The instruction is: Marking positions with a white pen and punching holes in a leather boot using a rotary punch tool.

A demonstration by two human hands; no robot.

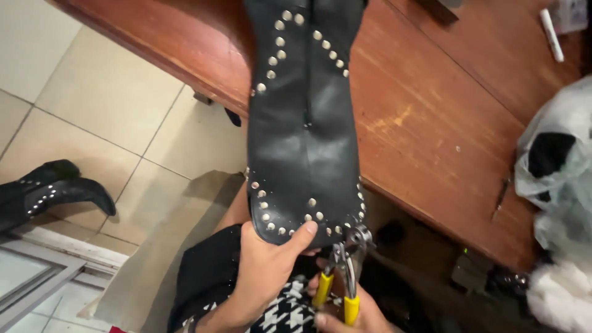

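A tall black leather boot (305, 123) with rows of silver studs lies on a reddish wooden table (431, 123), its top rim hanging over the table's near edge. My left hand (265, 271) grips that rim from below, thumb pressed on the studded edge. My right hand (351, 317), low in the view and partly cut off, squeezes yellow-handled punch pliers (345, 271). Their metal head sits at the boot rim's right corner.
A second studded black boot (49, 191) lies on the tiled floor at left. A plastic bag (555, 172) with white and black material sits at the table's right end. A white pen-like object (550, 34) lies at the back right.
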